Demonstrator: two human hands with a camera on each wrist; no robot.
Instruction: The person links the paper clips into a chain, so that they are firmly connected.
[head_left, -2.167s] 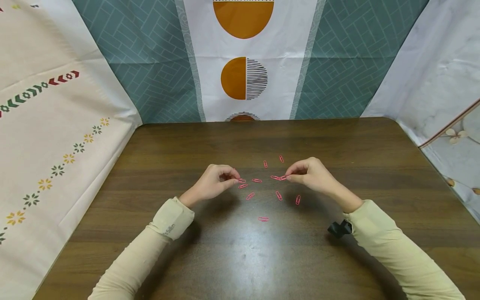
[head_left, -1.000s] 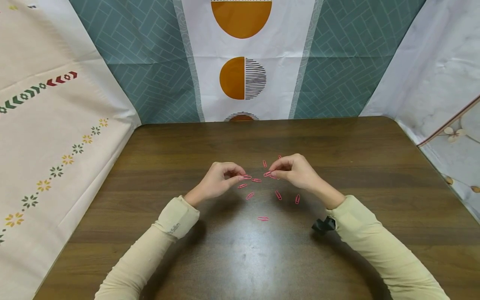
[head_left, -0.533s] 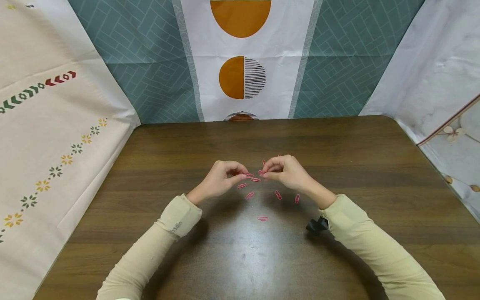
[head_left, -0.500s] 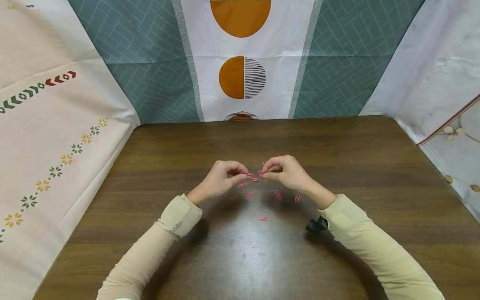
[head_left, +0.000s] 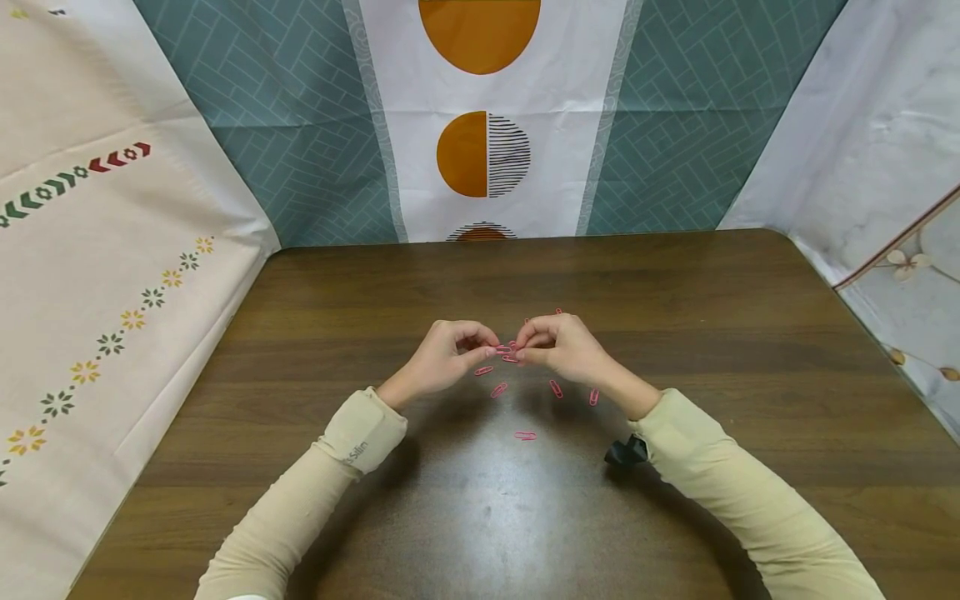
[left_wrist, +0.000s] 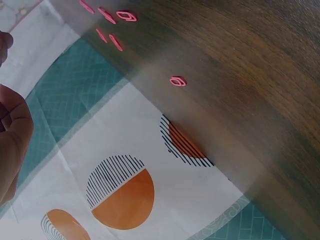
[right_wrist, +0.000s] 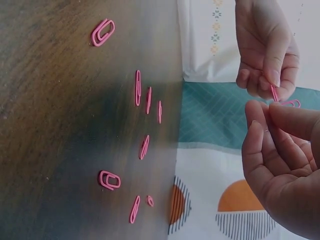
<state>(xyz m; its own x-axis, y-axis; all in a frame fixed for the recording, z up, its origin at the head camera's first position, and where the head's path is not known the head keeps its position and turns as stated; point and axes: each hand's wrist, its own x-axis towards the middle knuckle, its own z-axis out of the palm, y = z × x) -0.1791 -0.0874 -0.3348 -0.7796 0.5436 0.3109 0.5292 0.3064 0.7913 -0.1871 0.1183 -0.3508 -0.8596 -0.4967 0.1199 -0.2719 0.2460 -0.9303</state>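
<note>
My left hand (head_left: 450, 357) pinches a pink paper clip (right_wrist: 274, 93) between thumb and fingers, just above the table. Close by on its right, my right hand (head_left: 562, 350) pinches another paper clip (right_wrist: 291, 103). The two held clips meet or nearly meet between the fingertips; whether they are linked I cannot tell. In the right wrist view the left hand (right_wrist: 267, 55) hangs above the right hand (right_wrist: 285, 155), whose fingers partly hide its clip. At the left edge of the left wrist view, part of the left hand (left_wrist: 12, 142) shows, its fingertips cut off.
Several pink paper clips lie loose on the brown wooden table (head_left: 345, 292): one nearest me (head_left: 525, 436), one by the right forearm (head_left: 594, 397), others around and behind the hands. A patterned cloth (head_left: 487, 92) hangs behind the table. A black object (head_left: 626, 452) sits at the right wrist.
My right hand has moved left with its paper clip, up close to the left hand. The left hand has shifted slightly right, holding its clip. The nearer loose clips stay in place.
</note>
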